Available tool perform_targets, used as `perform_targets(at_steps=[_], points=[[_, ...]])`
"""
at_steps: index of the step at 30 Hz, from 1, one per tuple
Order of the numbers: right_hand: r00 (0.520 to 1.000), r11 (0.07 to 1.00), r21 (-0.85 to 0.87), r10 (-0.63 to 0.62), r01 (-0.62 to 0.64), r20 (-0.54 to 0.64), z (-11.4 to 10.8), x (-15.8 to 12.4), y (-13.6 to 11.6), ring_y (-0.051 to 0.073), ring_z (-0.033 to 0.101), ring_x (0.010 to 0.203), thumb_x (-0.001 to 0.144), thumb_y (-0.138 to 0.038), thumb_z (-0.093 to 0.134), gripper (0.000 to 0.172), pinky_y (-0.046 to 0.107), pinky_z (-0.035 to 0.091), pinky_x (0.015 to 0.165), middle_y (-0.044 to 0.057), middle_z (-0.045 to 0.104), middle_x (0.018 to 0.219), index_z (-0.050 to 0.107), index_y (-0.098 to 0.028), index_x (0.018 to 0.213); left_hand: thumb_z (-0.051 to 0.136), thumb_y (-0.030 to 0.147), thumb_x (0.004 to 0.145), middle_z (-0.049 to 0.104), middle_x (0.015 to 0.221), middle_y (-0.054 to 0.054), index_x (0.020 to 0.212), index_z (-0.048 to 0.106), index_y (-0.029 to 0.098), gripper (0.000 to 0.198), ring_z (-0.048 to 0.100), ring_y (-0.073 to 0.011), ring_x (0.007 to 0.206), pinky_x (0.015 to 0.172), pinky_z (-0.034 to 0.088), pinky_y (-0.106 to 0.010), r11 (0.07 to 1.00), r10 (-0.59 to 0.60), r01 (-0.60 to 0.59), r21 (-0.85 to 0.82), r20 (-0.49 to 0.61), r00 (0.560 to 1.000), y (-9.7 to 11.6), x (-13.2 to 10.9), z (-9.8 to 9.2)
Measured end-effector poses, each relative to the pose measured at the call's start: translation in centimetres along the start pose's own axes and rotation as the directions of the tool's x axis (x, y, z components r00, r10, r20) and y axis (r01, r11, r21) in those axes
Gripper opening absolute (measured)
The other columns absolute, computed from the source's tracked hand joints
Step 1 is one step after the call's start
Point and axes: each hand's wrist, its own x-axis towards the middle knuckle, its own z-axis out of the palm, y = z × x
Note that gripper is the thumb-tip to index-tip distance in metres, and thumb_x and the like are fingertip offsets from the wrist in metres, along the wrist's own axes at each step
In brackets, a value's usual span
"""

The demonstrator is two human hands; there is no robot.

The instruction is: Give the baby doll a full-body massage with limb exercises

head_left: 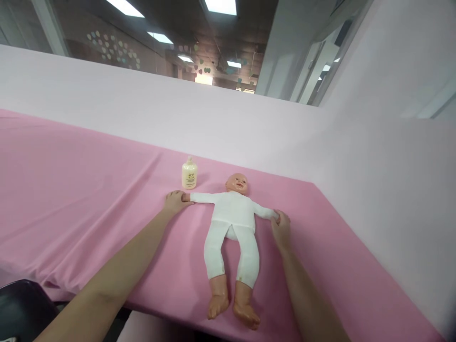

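Observation:
A baby doll (233, 211) in a white long-sleeved top and white trousers lies on its back, head away from me and bare feet near the table's front edge. Both its arms are stretched out sideways. My left hand (175, 201) is closed round the doll's hand on the left side. On the right, my right hand (281, 225) grips the end of the doll's other sleeve, and the doll's hand there is hidden by my fingers. Beyond my left hand, a cream pump bottle (189, 175) with dark print stands upright, apart from it.
Pink cloth (89, 190) covers the table, with folds on the left. A white wall (142, 109) with a wide window (171, 42) runs along the back, and another wall (402, 156) bounds the right. A black chair-like object (24, 308) sits at lower left.

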Motion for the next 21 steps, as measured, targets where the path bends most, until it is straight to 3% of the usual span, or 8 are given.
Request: perform_targets(at_steps=[4,8,11,13,15,18,20,21], points=[[0.992,0.992,0.028,-0.122,0.122,-0.014,-0.2,-0.6,-2.2,0.029,0.054,0.121,0.083,-0.032,0.047,0.038,0.047,0.043,0.104,0.013,0.063,0.126,0.066,-0.02,0.114,0.079,0.053,0.063,0.07,0.097,-0.006,0.094,0.063,0.022,0.047,0.065,-0.03,0.097,0.085,0.051,-0.038,0.928,0.022,0.0,-0.373,0.056,0.998,0.0,0.5,-0.1],[0.966,0.959,0.121,-0.258,0.255,0.013,0.8,-0.5,-5.7,0.027,0.059,0.116,0.087,-0.03,0.047,0.033,0.044,0.045,0.102,0.01,0.065,0.123,0.068,-0.022,0.11,0.083,0.038,0.062,0.07,0.105,-0.004,0.108,0.06,0.022,0.053,0.066,-0.0258,0.099,0.088,0.055,-0.04,0.706,-0.018,0.015,-0.708,0.003,1.0,0.9,0.8,0.7],[0.93,0.928,0.203,-0.343,0.314,0.13,3.0,-0.1,-9.3,0.025,0.061,0.113,0.088,-0.025,0.046,0.035,0.042,0.049,0.098,0.009,0.066,0.12,0.067,-0.023,0.115,0.078,0.032,0.07,0.065,0.117,-0.006,0.114,0.054,0.023,0.052,0.066,-0.0231,0.104,0.092,0.056,-0.043,0.471,-0.051,0.02,-0.882,-0.004,0.999,1.5,1.0,1.4],[0.865,0.898,0.254,-0.423,0.36,0.27,5.2,0.1,-12.0,0.024,0.059,0.118,0.09,-0.024,0.045,0.037,0.039,0.049,0.098,0.009,0.064,0.126,0.065,-0.024,0.122,0.076,0.032,0.074,0.061,0.123,-0.007,0.115,0.051,0.023,0.05,0.066,-0.0215,0.107,0.092,0.058,-0.042,0.32,-0.081,0.016,-0.947,-0.011,0.997,1.9,1.0,1.6],[0.783,0.878,0.272,-0.475,0.393,0.402,7.6,0.3,-14.6,0.022,0.061,0.11,0.092,-0.024,0.047,0.039,0.038,0.05,0.097,0.009,0.061,0.132,0.062,-0.024,0.127,0.075,0.034,0.077,0.061,0.121,-0.007,0.111,0.051,0.023,0.044,0.065,-0.0208,0.108,0.093,0.058,-0.042,0.256,-0.1,0.007,-0.967,-0.019,0.995,2.4,0.8,1.6],[0.615,0.851,0.265,-0.514,0.454,0.598,11.3,0.4,-17.7,0.017,0.064,0.094,0.094,-0.023,0.048,0.042,0.036,0.052,0.091,0.007,0.058,0.136,0.055,-0.026,0.136,0.071,0.045,0.082,0.062,0.115,-0.006,0.104,0.052,0.021,0.038,0.064,-0.0204,0.109,0.095,0.057,-0.042,0.269,-0.044,-0.042,-0.962,-0.056,0.997,3.1,0.1,1.4],[0.525,0.811,0.238,-0.539,0.535,0.659,13.5,0.3,-18.8,0.021,0.063,0.107,0.096,-0.026,0.052,0.044,0.037,0.051,0.093,0.009,0.056,0.14,0.051,-0.025,0.14,0.066,0.052,0.085,0.062,0.118,-0.007,0.107,0.052,0.022,0.039,0.063,-0.0209,0.112,0.095,0.057,-0.042,0.285,0.012,-0.103,-0.953,-0.103,0.995,3.6,-0.4,1.3],[0.51,0.8,0.217,-0.539,0.559,0.67,14.4,0.2,-19.0,0.022,0.061,0.113,0.096,-0.028,0.054,0.047,0.037,0.05,0.094,0.01,0.054,0.142,0.048,-0.024,0.142,0.063,0.055,0.087,0.062,0.122,-0.007,0.11,0.052,0.023,0.041,0.063,-0.0214,0.114,0.095,0.057,-0.043,0.291,0.041,-0.132,-0.948,-0.126,0.991,3.8,-0.7,1.4]])
